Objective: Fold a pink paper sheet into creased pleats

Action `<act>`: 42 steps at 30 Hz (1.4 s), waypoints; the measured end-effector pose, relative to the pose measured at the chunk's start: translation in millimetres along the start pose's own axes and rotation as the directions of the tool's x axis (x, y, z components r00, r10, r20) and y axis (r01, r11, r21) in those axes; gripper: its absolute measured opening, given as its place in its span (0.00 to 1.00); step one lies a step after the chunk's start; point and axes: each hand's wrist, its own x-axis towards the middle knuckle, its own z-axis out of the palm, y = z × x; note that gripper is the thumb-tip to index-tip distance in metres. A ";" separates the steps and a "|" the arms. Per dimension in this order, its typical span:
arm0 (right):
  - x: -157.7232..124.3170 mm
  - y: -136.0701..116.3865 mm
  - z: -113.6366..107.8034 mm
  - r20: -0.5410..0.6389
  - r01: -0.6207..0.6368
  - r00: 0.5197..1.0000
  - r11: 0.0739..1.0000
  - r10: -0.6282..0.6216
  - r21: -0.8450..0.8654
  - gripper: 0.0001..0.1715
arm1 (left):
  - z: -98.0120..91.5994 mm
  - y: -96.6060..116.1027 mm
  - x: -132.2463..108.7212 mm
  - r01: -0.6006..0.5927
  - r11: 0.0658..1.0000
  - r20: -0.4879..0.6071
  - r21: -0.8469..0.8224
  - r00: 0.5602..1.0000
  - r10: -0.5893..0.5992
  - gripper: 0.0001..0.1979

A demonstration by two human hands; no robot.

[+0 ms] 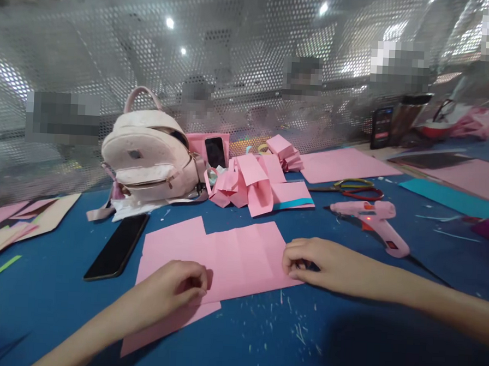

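Observation:
A pink paper sheet with several vertical creases lies flat on the blue table in front of me. My left hand rests on its lower left part, fingers curled and pressing the sheet down. My right hand is at the sheet's right edge, fingers curled and pinching that edge. A second pink sheet pokes out underneath, below my left hand.
A black phone lies left of the sheet. Behind it are a pink backpack, a pile of folded pink paper, scissors and a pink glue gun. More pink sheets and a perforated metal wall lie beyond.

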 end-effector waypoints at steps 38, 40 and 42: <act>6.5 9.7 15.4 0.011 -0.047 0.999 0.989 0.046 0.139 0.10 | 50.1 41.3 65.4 -0.294 0.878 0.071 0.377 0.955 0.289 0.08; 5.6 9.4 16.4 0.003 -0.031 1.000 0.994 0.031 0.109 0.10 | 50.4 40.5 65.4 -0.300 0.857 0.083 0.420 0.952 0.293 0.10; 5.7 8.7 19.0 -0.002 -0.011 1.000 0.998 0.011 0.054 0.09 | 50.7 39.7 65.9 -0.305 0.841 0.092 0.446 0.951 0.296 0.11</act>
